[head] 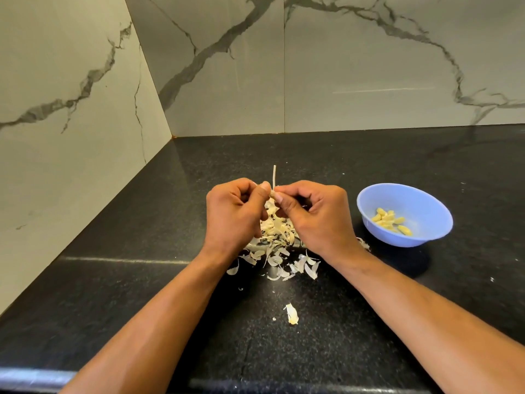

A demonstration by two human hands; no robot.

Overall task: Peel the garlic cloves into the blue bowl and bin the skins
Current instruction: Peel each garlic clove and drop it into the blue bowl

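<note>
Your two hands meet just left of the one blue bowl (pixel 404 214) on the black tabletop (pixel 113 280). Your left hand (pixel 233 214) and right hand (pixel 315 217) each hold a curled grip, thumb and fingertips pinching one small garlic piece (pixel 273 193) between them, its single thin stalk (pixel 274 176) standing upright above your thumbs. The blue bowl holds roughly eight peeled cloves (pixel 389 221), too clustered for an exact count. A heap of skins (pixel 277 243) lies on the tabletop left of the bowl, under your hands, too many to count. One stray skin (pixel 292 313) lies apart, nearer you than the heap.
</note>
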